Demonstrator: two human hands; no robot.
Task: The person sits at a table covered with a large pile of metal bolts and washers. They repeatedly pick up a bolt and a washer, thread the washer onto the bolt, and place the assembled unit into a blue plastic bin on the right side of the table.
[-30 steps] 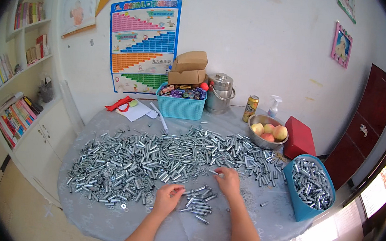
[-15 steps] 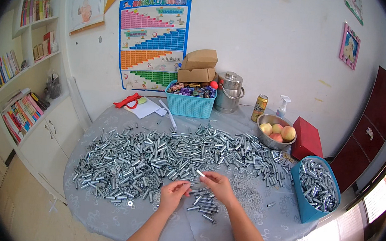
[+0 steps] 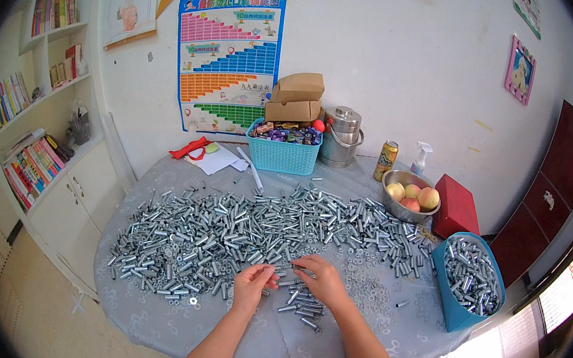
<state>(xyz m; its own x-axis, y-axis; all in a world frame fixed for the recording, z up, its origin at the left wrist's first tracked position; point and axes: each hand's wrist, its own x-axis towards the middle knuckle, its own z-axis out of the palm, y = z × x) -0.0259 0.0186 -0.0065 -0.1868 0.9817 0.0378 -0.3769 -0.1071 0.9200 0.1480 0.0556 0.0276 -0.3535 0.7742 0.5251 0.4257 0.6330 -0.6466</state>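
Observation:
My left hand (image 3: pixel 253 288) is closed in a pinch at the near edge of a wide heap of silvery metal tubes (image 3: pixel 226 235). What its fingertips hold, if anything, is too small to name. Just to its right, my right hand (image 3: pixel 320 279) is also pinched, its fingertips turned toward the left hand; a small dark bit shows between them, but I cannot make out its kind. The hands are close together but apart. Below them, between my forearms, lies a small group of metal tubes with washers (image 3: pixel 304 307).
Loose washers (image 3: pixel 366 283) spread right of my right hand. At the right edge stands a blue bin (image 3: pixel 450 302) full of tubes. Behind the heap are a turquoise basket (image 3: pixel 282 156), a steel pot (image 3: pixel 340 139), a can (image 3: pixel 385 159), a bowl of fruit (image 3: pixel 401 209) and a red box (image 3: pixel 456 208).
The bright tube that stuck up from my right fingertips no longer shows. My right hand has tipped slightly downward, and the left has shifted a little left and up.

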